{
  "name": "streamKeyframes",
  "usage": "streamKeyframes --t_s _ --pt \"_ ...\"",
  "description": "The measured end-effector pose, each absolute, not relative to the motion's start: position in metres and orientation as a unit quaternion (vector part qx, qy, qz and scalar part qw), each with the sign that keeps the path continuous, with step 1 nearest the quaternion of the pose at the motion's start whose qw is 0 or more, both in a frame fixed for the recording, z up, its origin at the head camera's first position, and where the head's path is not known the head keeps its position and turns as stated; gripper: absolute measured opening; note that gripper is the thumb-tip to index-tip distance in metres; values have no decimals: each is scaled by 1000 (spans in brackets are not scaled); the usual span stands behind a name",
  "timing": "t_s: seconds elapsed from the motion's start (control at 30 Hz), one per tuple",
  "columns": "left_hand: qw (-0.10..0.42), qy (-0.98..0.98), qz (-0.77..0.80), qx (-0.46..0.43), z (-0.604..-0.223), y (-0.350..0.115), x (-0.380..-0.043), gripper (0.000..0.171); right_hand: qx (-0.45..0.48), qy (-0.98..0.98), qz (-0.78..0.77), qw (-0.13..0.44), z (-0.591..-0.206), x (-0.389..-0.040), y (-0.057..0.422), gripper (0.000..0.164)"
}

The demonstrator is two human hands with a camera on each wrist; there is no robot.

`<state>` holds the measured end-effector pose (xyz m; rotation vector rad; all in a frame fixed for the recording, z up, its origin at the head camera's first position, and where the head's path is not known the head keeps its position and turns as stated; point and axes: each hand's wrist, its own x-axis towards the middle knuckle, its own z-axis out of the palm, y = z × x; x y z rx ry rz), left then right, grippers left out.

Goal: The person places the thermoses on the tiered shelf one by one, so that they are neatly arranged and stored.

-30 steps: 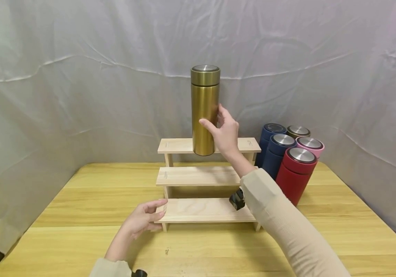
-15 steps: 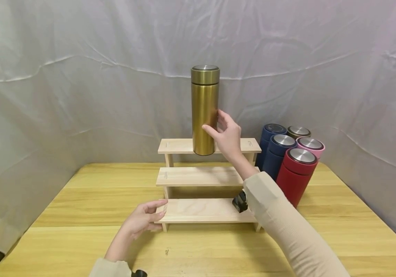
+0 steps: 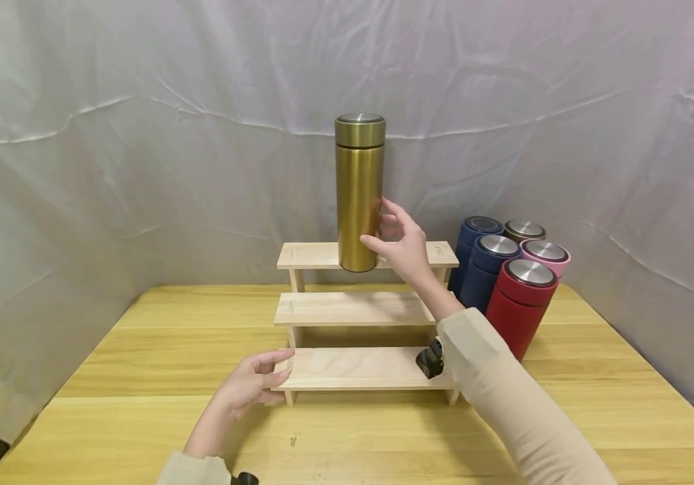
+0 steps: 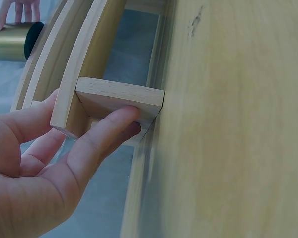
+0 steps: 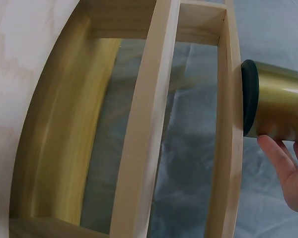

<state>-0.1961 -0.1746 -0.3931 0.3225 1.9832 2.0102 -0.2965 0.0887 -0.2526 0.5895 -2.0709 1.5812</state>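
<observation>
A gold thermos flask [image 3: 359,182] stands upright at the top tier of a three-step wooden display stand [image 3: 347,367], its base right at the board's front edge. My right hand [image 3: 404,249] is at the flask's lower right side, thumb overlapping the front and fingers loosely spread. In the right wrist view, fingertips [image 5: 268,144] meet the flask's side near its dark base. With my left hand [image 3: 250,385] I grip the left end of the lowest step. The left wrist view has thumb and fingers on either side of that step's end [image 4: 119,91].
To the right of the stand several more flasks cluster upright: a red one [image 3: 519,310], two blue ones [image 3: 483,279], a pink one [image 3: 556,256] and a dark gold one [image 3: 524,229]. A grey cloth [image 3: 201,168] hangs behind the wooden table [image 3: 171,350].
My right hand has slid down and to the right along the gold flask, its thumb drawing back toward the flask's right edge. The flask and my left hand stay put.
</observation>
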Motion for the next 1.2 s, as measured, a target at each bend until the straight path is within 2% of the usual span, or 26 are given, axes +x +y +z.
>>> streamKeyframes --t_s 0.17,0.47,0.83,1.2 --pt "152 690 699 107 -394 -174 -197 50 207 -744 591 233 -260 -306 88 63" --pt "148 691 700 102 -395 -174 -197 49 200 -730 607 241 -264 -310 68 45" --pt "145 693 699 102 -396 -173 -198 50 200 -733 602 246 -269 -316 48 44" --pt "149 691 699 106 -397 -174 -199 51 193 -747 572 278 -272 -316 36 44"
